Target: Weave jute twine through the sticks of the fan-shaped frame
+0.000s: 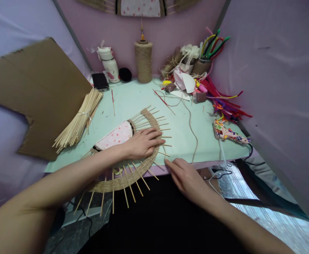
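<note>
A half-round woven piece [143,169] of thin wooden sticks and brown twine overhangs the table's front edge. Its stick ends poke out past the woven band, and a white fabric panel with pink spots [114,135] sits at its centre. My left hand [143,143] lies flat across the piece, fingers spread over the band. At the table edge, just right of the stick ends, my right hand [183,173] has its fingers curled together; what they hold, if anything, is hidden. A loose strand of twine [193,132] runs down the table towards that hand.
A tied bundle of sticks [77,121] leans by cardboard [45,91] at left. Behind stand a bottle [110,67] and a twine spool [143,61]. Craft scraps [183,81], a scissors holder [202,65] and a patterned glue gun [228,134] are at right.
</note>
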`<state>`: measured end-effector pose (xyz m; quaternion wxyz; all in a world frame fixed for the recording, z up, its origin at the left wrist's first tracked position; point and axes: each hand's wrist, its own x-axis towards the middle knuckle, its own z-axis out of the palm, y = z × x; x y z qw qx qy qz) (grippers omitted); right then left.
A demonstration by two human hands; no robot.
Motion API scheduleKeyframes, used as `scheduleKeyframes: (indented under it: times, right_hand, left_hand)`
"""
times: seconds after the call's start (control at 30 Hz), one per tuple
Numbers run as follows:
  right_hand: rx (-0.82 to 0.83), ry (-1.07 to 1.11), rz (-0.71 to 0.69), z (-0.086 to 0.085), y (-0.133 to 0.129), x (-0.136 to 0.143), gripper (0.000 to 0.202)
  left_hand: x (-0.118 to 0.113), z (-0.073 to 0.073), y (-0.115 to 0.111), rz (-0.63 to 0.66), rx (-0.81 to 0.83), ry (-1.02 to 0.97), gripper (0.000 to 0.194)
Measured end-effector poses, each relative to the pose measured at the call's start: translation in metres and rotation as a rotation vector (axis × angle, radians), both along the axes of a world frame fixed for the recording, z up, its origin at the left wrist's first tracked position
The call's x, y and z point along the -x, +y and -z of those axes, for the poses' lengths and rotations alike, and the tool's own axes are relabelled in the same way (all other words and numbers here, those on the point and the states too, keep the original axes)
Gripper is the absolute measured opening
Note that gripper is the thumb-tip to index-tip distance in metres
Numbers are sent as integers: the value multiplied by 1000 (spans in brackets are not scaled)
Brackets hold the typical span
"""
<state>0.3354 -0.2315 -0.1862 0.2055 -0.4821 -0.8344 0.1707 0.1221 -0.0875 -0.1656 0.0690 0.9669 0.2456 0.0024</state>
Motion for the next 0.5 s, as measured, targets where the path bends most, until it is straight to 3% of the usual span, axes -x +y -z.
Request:
scheduleKeyframes:
  times: [0.17,0.33,0.5]
  right_hand:
    - [233,315,97,-8,16,10,28]
    - [211,286,148,-14,32,21,28]
    - [159,256,150,-13,37,12,28]
  left_hand:
    - [-14,0,5,-70,-3,-29,55]
    - [-26,2,12,-155,2,-98,61]
    - [-24,5,22,-152,-66,-93,50]
